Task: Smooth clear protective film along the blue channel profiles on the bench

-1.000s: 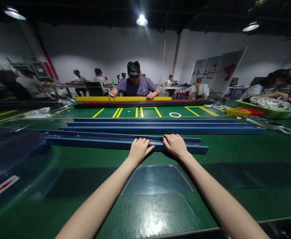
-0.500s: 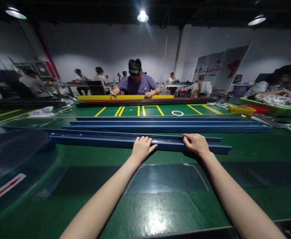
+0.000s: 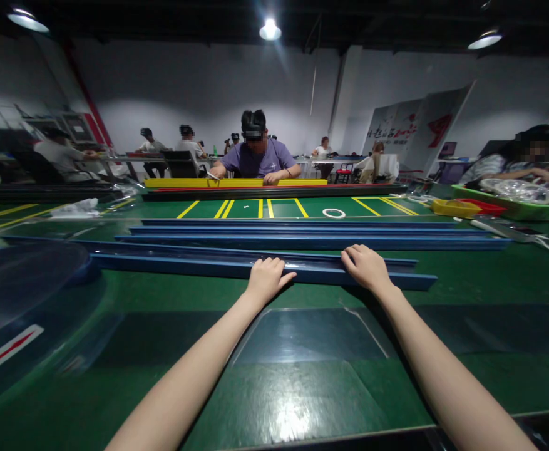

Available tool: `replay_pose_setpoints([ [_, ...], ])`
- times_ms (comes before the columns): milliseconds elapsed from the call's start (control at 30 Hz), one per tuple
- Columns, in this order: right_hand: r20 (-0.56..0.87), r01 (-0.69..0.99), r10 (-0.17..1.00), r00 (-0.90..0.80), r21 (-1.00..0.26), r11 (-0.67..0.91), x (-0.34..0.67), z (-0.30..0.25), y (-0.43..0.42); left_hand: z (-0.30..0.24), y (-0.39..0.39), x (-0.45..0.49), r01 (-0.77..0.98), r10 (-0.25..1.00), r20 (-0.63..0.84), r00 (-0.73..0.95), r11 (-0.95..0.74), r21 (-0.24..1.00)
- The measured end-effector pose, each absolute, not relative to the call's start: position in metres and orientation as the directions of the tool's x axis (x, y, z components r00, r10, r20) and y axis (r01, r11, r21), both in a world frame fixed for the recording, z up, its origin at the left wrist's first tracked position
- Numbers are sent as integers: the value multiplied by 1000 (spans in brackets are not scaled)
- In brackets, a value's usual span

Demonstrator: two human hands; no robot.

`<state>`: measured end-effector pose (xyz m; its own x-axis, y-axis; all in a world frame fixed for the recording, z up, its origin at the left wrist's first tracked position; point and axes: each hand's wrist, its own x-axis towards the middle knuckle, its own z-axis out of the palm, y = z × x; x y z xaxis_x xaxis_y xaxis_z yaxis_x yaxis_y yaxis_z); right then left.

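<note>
At the far left of my head feed sits a dark-blue roll [image 3: 30, 269], its side carrying a label with a red arrow [image 3: 10, 347]; from beside it the nearest blue channel [image 3: 316, 275] runs rightward, lying on the green worktop [image 3: 161, 388], its left part going behind the roll; my left hand [image 3: 267, 279] lies over it near the middle, fingers loosely bent into the trough, thumb out along the near wall; the other blue channels [image 3: 321, 242] lie just beyond, apart from my hands; my right hand [image 3: 367, 268] rests nearer the right end, fingers curled over the channel, tips hidden; both hands touch it, but from here I cannot tell whether either truly clamps or only presses; I judge the channel stiff lengthwise and fairly light, its glossy face perhaps slippery, the thin walls maybe inclined to flex; I would take hold of both walls, hands spread wide, so that the long ends do not swing.
</note>
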<state>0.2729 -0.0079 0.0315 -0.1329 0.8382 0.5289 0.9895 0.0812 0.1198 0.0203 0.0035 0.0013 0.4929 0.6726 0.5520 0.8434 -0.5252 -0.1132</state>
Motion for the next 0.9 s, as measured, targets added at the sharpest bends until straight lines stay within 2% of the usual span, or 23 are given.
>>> replay_pose_setpoints([
  [100,616,985,768,-174,115,131,265,33,-10,2,3,20,845,675,552,489,-525,-107],
  [200,624,982,761,-178,62,178,252,35,-14,3,2,20,849,688,542,483,-520,-96],
  [400,552,965,797,-244,55,257,232,31,-17,5,6,19,852,708,526,471,-520,-62],
  [567,471,976,855,-217,72,208,228,27,-13,2,7,19,848,679,562,473,-523,-83],
  [733,310,984,935,-175,82,157,224,30,-8,0,6,19,844,661,576,481,-526,-101],
  [800,323,985,931,-169,88,148,224,30,-9,0,5,19,845,659,575,485,-524,-112],
  [900,428,979,882,-198,125,159,223,28,-11,0,5,19,844,656,575,490,-522,-124],
])
